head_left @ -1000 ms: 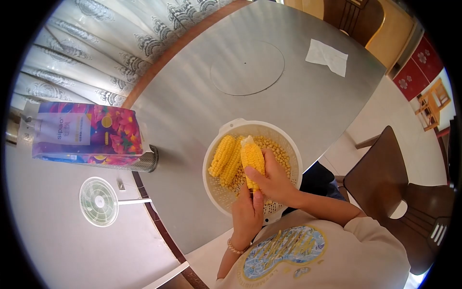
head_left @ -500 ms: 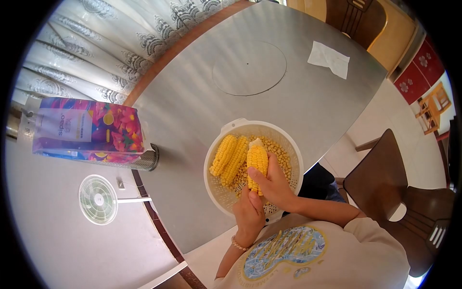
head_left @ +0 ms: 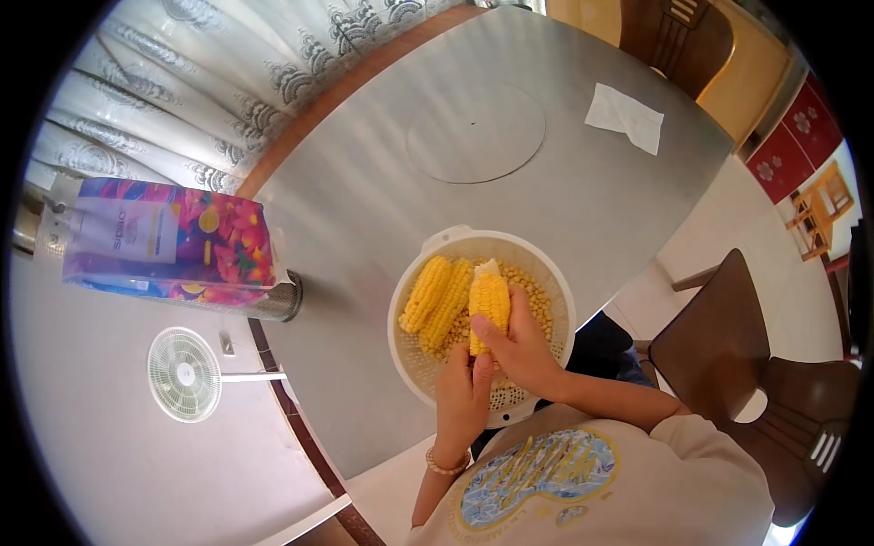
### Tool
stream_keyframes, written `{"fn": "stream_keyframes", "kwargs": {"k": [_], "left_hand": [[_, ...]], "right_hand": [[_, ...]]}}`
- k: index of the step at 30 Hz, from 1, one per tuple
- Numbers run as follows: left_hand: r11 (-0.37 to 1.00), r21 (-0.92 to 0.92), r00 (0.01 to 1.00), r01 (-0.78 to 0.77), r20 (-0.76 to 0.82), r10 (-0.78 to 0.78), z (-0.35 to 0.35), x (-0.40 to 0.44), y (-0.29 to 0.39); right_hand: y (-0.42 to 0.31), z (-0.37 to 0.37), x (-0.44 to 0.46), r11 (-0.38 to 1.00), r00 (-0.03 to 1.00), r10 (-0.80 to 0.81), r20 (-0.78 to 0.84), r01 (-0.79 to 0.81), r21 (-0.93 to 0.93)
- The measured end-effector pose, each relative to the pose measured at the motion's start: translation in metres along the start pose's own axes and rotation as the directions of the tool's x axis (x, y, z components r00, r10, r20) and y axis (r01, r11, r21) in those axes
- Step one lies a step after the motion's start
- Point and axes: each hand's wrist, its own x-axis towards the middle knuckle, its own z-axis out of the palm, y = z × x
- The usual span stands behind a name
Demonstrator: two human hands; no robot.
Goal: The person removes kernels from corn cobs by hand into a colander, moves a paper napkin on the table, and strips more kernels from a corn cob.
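The right hand's (head_left: pixel 523 353) fingers clamp round a yellow corn cob (head_left: pixel 490 300), over the white colander (head_left: pixel 419 371)! Left hand's (head_left: pixel 462 400) fingers at its lower end, grip too hidden to tell. Two more cobs (head_left: pixel 448 309) lie inside, beside loose kernels (head_left: pixel 535 296); the colander sits on the grey bench (head_left: pixel 346 364).

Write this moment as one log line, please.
right hand: gripping corn cob | left hand: at cob's lower end | white colander: loose kernels, two more cobs
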Motion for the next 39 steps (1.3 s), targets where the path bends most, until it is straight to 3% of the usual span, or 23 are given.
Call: {"fn": "stream_keyframes", "kwargs": {"k": [9, 16, 18, 19, 21, 22, 25, 27, 32, 34, 39], "left_hand": [[0.97, 0.205, 0.991, -0.131, 0.014, 0.131, -0.003, 0.001, 0.002], [0.982, 0.179, 0.997, -0.064, -0.042, 0.072, -0.001, -0.003, -0.002], [0.916, -0.19, 0.934, 0.353, 0.019, -0.356, -0.003, -0.003, 0.003], [0.917, -0.189, 0.935, 0.352, 0.019, -0.355, -0.002, -0.003, -0.002], [0.924, -0.329, 0.975, 0.195, -0.035, -0.218, -0.001, -0.003, -0.017], [0.924, -0.329, 0.975, 0.195, -0.035, -0.218, 0.0, -0.003, -0.012], [0.973, -0.175, 0.989, 0.147, 0.022, -0.146, 0.0, -0.003, 0.003], [0.997, 0.053, 0.996, 0.056, 0.067, -0.06, -0.002, -0.002, 0.002], [0.987, 0.148, 0.998, -0.055, 0.041, 0.049, -0.001, -0.002, 0.008], [0.981, 0.181, 0.997, -0.074, 0.042, 0.068, 0.0, -0.003, 0.004], [0.952, 0.279, 0.989, -0.124, -0.046, 0.142, 0.002, -0.007, -0.001]], "right_hand": [[0.009, 0.001, 0.001, 0.997, 0.999, 0.036, -0.017, -0.034, 0.076], [0.011, 0.001, 0.002, 0.993, 0.999, 0.05, -0.017, -0.048, 0.109], [0.011, 0.0, 0.002, 0.995, 0.999, 0.043, -0.02, -0.041, 0.091], [0.011, -0.001, 0.003, 0.997, 0.999, 0.035, -0.02, -0.034, 0.074], [0.011, 0.0, 0.004, 0.998, 0.999, 0.02, -0.033, -0.018, 0.062], [0.012, 0.0, 0.004, 0.999, 0.999, 0.005, -0.044, -0.002, 0.049], [0.02, 0.0, 0.007, 0.989, 0.999, 0.023, -0.024, -0.02, 0.148], [0.015, -0.003, 0.007, 0.995, 0.999, 0.053, -0.012, -0.052, 0.09], [0.01, -0.005, 0.007, 0.996, 0.996, 0.085, -0.001, -0.085, 0.025], [0.01, -0.004, 0.007, 1.0, 1.0, -0.007, -0.025, 0.007, 0.0], [0.003, -0.002, 0.006, 0.995, 0.998, 0.068, 0.003, -0.068, 0.075]]}}
